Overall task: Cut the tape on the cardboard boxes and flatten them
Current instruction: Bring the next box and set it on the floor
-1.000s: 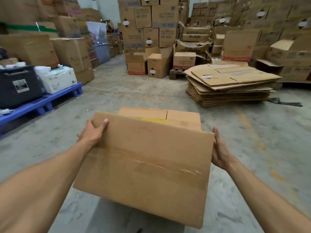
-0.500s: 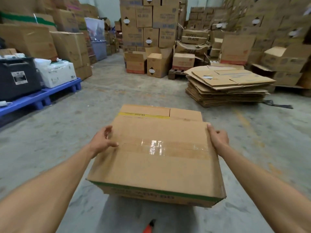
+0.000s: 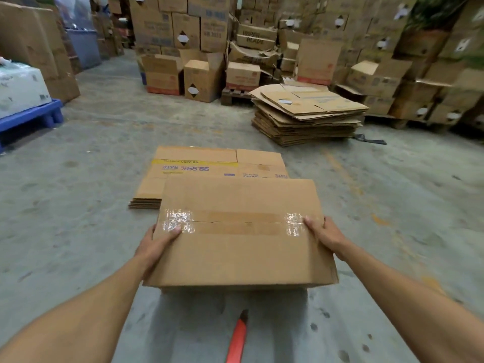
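- Low over the concrete floor, close in front of the person, a closed cardboard box is held between both hands, its broad top face up and tipped slightly toward the camera.
- Its long axis runs left to right across the view; the taped centre seam runs along that same line.
- Clear tape covers the seam, glaring at both ends.
- Left hand grips the box's left end, thumb lying on the top face at the tape, the other fingers hidden behind the side.
- Right hand grips the right end the same way, thumb on top near the tape's right end.
- Just beyond the box, a small stack of flattened boxes lies on the floor, printed side up.
- Farther off to the right sits a taller pile of flattened cardboard.
- Near the bottom edge, an orange-red tool lies on the floor; what it is cannot be told.
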